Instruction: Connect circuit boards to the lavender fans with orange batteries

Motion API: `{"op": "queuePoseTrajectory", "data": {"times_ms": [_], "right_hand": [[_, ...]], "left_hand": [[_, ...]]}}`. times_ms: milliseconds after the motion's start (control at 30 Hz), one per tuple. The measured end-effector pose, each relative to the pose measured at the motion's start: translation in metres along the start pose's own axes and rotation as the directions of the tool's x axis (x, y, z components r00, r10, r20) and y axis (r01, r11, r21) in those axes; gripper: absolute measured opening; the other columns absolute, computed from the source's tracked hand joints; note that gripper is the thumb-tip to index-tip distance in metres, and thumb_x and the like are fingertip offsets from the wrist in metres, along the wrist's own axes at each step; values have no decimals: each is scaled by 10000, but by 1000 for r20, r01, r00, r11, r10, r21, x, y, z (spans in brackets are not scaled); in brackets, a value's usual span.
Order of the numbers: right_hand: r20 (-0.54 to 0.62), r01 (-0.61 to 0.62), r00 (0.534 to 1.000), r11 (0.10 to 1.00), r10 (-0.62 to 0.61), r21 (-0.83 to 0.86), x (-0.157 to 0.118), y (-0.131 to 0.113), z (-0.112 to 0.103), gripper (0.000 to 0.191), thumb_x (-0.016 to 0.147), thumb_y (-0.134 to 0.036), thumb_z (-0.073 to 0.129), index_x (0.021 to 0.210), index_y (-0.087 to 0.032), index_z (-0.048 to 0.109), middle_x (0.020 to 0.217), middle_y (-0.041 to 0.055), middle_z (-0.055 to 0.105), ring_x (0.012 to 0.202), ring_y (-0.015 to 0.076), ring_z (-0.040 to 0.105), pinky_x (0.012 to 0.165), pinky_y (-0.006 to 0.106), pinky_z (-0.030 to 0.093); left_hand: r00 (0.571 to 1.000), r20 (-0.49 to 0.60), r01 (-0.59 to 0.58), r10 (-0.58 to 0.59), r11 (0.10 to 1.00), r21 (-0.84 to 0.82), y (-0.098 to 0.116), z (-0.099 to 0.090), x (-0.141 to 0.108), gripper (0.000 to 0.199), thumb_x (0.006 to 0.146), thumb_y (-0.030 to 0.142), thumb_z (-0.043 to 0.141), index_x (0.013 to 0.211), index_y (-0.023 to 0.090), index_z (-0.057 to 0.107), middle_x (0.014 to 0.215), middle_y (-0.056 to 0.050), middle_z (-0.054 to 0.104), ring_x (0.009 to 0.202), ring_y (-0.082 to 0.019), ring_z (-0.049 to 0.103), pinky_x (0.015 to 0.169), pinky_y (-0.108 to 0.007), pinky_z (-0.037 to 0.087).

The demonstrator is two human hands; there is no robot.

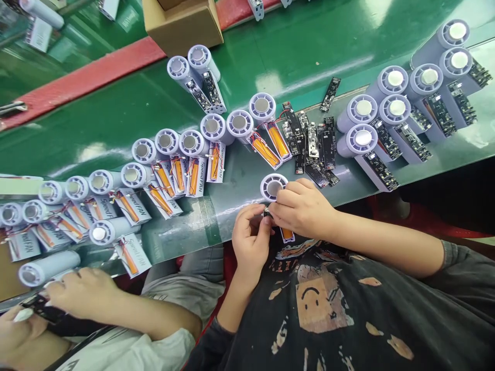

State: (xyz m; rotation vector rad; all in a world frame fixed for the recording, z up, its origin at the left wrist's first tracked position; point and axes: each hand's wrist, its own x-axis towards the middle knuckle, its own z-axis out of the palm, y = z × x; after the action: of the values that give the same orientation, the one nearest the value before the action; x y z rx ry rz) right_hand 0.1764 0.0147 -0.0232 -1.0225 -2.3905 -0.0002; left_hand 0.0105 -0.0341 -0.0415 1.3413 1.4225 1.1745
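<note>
My left hand (251,239) and my right hand (301,206) meet over the edge of the green mat, pinching a small black circuit board (266,212) between them. An orange battery (286,235) on a white card hangs below it, partly hidden by my fingers. My right fingers lie against the rim of a pale lilac cylinder (274,186), which stands on its side with a round vented end. Nearby, white SpeedFAN cards with orange batteries (194,176) lie beside more cylinders, and loose black circuit boards (314,149) are heaped up.
Rows of lilac cylinders with boards cover the mat. Beyond them run a green belt (247,67) and a red strip (81,77), with a cardboard box (181,26) at the top. At lower left, a co-worker's hand (81,293) works on a black board.
</note>
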Motion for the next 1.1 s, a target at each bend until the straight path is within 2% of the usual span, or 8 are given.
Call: {"op": "queuePoseTrajectory", "data": {"times_ms": [300, 500, 667, 833, 967, 1033, 1100], "right_hand": [[104, -25, 994, 998, 20, 53, 2, -1, 1, 297, 968, -254, 486, 729, -184, 649, 708, 27, 519, 739, 182, 379, 695, 354, 233], [154, -14, 988, 996, 1, 86, 4, -1, -1, 265, 951, -207, 504, 739, -180, 661, 742, 39, 538, 777, 190, 400, 697, 356, 230], [224, -95, 973, 983, 58, 156, 8, 1, 0, 281, 962, -209, 498, 736, -177, 661, 786, 42, 546, 814, 191, 411, 708, 354, 228], [234, -134, 970, 954, 71, 267, 7, 9, -1, 304, 980, -250, 502, 750, -188, 690, 802, 22, 572, 814, 169, 434, 710, 338, 225], [249, -157, 966, 926, 71, 344, 8, 15, 1, 281, 966, -261, 526, 765, -179, 705, 847, 28, 602, 822, 165, 466, 713, 329, 240], [250, -180, 964, 911, 88, 372, 9, 18, 1, 252, 955, -246, 528, 798, -172, 710, 855, 37, 596, 826, 167, 478, 724, 325, 266], [220, -203, 968, 885, 119, 419, 9, 21, -4, 194, 939, -241, 539, 879, -165, 708, 882, 47, 587, 832, 169, 488, 736, 317, 305]], "left_hand": [[999, -36, -13, 15, 998, 58, 1, 2, -2, 178, 891, 306, 653, 1013, 177, 638, 1095, -66, 588, 661, -69, 602, 496, -171, 512], [999, -21, 28, -26, 995, 94, 0, 0, -3, 224, 887, 351, 660, 1032, 181, 643, 1108, -70, 606, 695, -88, 621, 510, -182, 515], [999, -44, 3, 4, 989, 150, -6, -2, -4, 249, 895, 379, 646, 1050, 185, 642, 1120, -78, 616, 821, -130, 647, 582, -206, 535], [997, -41, -61, 66, 990, 126, -8, 0, -8, 181, 910, 328, 629, 1025, 188, 643, 1071, -55, 608, 743, -102, 631, 568, -218, 531], [991, -30, -122, 132, 967, 223, -8, 0, -7, 186, 903, 338, 632, 995, 179, 657, 1041, -66, 598, 892, -163, 646, 672, -278, 563], [993, -8, -114, 119, 968, 222, -7, -1, -4, 203, 905, 354, 626, 1007, 180, 652, 1054, -71, 593, 892, -164, 639, 669, -275, 556], [997, 23, -78, 75, 987, 138, -7, -2, -1, 207, 905, 362, 619, 1024, 194, 637, 1084, -66, 583, 816, -136, 620, 617, -245, 532]]}}
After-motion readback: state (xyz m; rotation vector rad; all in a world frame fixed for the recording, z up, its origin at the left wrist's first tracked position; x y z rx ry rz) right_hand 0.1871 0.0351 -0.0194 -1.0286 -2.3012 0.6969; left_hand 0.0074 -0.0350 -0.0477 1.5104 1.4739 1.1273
